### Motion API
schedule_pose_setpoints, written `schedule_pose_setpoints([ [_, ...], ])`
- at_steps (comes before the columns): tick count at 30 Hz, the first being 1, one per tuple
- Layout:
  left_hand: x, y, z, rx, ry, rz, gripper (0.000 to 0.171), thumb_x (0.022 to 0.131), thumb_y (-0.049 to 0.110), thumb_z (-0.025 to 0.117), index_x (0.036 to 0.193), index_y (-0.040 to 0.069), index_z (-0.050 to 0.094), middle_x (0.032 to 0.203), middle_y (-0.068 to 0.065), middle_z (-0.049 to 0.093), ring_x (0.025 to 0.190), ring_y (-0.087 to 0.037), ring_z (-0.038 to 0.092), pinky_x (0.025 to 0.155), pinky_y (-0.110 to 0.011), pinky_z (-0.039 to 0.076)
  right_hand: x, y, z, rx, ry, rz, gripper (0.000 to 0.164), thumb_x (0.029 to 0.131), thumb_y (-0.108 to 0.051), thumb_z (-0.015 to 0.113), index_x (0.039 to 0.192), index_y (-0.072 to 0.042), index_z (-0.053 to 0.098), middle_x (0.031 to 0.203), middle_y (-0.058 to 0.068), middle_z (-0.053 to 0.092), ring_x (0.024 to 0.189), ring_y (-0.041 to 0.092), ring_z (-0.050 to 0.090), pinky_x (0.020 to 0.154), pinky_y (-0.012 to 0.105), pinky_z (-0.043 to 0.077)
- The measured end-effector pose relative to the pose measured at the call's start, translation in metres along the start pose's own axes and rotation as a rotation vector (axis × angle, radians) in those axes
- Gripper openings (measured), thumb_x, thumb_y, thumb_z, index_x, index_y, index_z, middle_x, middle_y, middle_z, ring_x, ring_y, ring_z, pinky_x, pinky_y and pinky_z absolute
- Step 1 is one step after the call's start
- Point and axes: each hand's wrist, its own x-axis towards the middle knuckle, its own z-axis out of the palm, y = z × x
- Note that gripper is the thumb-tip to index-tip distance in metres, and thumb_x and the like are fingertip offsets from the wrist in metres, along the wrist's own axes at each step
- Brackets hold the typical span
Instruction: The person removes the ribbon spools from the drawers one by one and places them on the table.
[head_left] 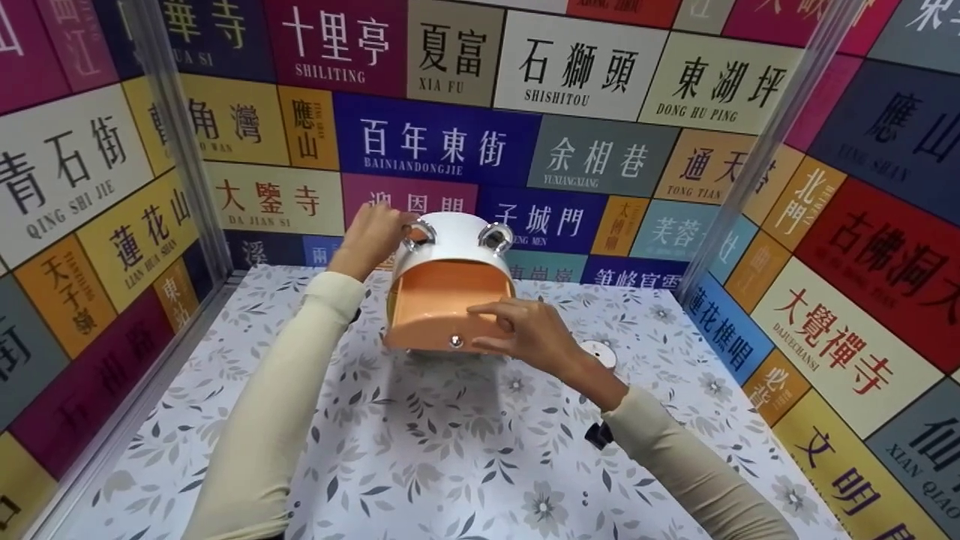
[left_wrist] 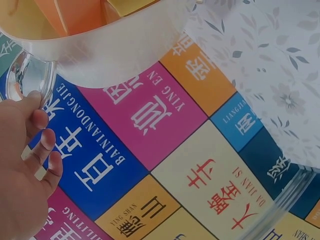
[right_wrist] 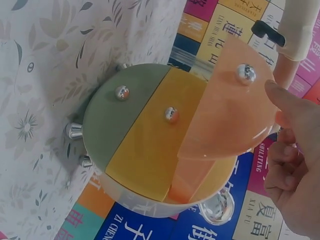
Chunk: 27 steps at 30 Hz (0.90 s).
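Observation:
A small round drawer box (head_left: pixel 450 229) with a white shell, chrome ring ears and short chrome feet stands on the table. Its peach top drawer (right_wrist: pixel 225 105) is pulled out and has a round chrome knob. Below it, the yellow drawer (right_wrist: pixel 150 145) and green drawer (right_wrist: pixel 125 115) sit closed. My left hand (head_left: pixel 379 236) pinches the left chrome ring (left_wrist: pixel 32 75) at the top of the box. With thumb and fingers, my right hand (head_left: pixel 536 330) pinches the edge of the peach drawer's front, beside the knob. Some right fingertips are hidden behind that front in the right wrist view.
A small white disc (head_left: pixel 600 354) lies on the table beside my right wrist. The floral-patterned table (head_left: pixel 420 465) is bounded at the back and sides by panels (head_left: pixel 435 142) covered in coloured signs with Chinese characters.

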Motion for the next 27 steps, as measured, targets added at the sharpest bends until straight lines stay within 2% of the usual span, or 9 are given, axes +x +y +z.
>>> schedule_pose_setpoints([
  [6, 0.001, 0.0, 0.0, 0.005, 0.012, 0.007, 0.021, 0.101, 0.011, 0.065, 0.114, 0.016, 0.08, 0.078, -0.015, 0.072, 0.069, -0.034, 0.062, 0.067, -0.047, 0.054, 0.0, -0.004, 0.01, 0.001, 0.054, -0.08, 0.052, 0.083, -0.037, 0.088, 0.132, -0.026, 0.072, 0.067, -0.009, 0.047, 0.06, 0.006, 0.041, 0.056, 0.028, 0.037],
  [12, 0.001, -0.001, 0.002, 0.002, 0.014, 0.009, 0.021, 0.102, 0.009, 0.064, 0.114, 0.015, 0.08, 0.076, -0.015, 0.071, 0.066, -0.031, 0.059, 0.065, -0.045, 0.053, -0.003, -0.006, 0.02, -0.065, 0.107, -0.18, 0.047, 0.082, -0.031, 0.09, 0.126, -0.028, 0.076, 0.066, -0.007, 0.056, 0.054, 0.003, 0.037, 0.048, 0.024, 0.033],
  [15, 0.001, 0.0, 0.002, 0.007, 0.017, 0.017, 0.02, 0.102, 0.009, 0.064, 0.111, 0.014, 0.08, 0.074, -0.014, 0.07, 0.063, -0.028, 0.056, 0.063, -0.044, 0.053, -0.004, -0.007, 0.025, -0.083, 0.12, -0.204, 0.043, 0.082, -0.029, 0.09, 0.123, -0.027, 0.077, 0.073, -0.005, 0.069, 0.051, 0.002, 0.034, 0.046, 0.022, 0.03],
  [18, 0.0, 0.0, 0.002, 0.018, 0.028, 0.026, 0.016, 0.102, 0.01, 0.064, 0.104, 0.014, 0.08, 0.072, -0.014, 0.07, 0.063, -0.03, 0.058, 0.062, -0.045, 0.053, -0.005, -0.008, 0.03, -0.101, 0.128, -0.208, 0.04, 0.082, -0.03, 0.09, 0.119, -0.028, 0.078, 0.089, -0.005, 0.078, 0.049, 0.001, 0.035, 0.045, 0.022, 0.03],
  [22, -0.001, -0.001, 0.003, 0.023, 0.049, 0.026, 0.014, 0.102, 0.013, 0.065, 0.101, 0.014, 0.079, 0.072, -0.015, 0.07, 0.066, -0.035, 0.062, 0.062, -0.049, 0.052, -0.006, -0.01, 0.036, -0.128, 0.153, -0.209, 0.037, 0.08, -0.032, 0.091, 0.114, -0.028, 0.079, 0.105, -0.007, 0.079, 0.05, 0.003, 0.045, 0.044, 0.023, 0.035],
  [27, -0.001, -0.001, 0.002, 0.008, 0.039, 0.016, 0.016, 0.102, 0.012, 0.065, 0.106, 0.014, 0.08, 0.073, -0.016, 0.07, 0.067, -0.035, 0.062, 0.063, -0.048, 0.052, -0.005, -0.012, 0.04, -0.157, 0.189, -0.205, 0.027, 0.082, -0.031, 0.09, 0.108, -0.027, 0.081, 0.104, -0.008, 0.079, 0.05, 0.005, 0.051, 0.044, 0.023, 0.038],
])
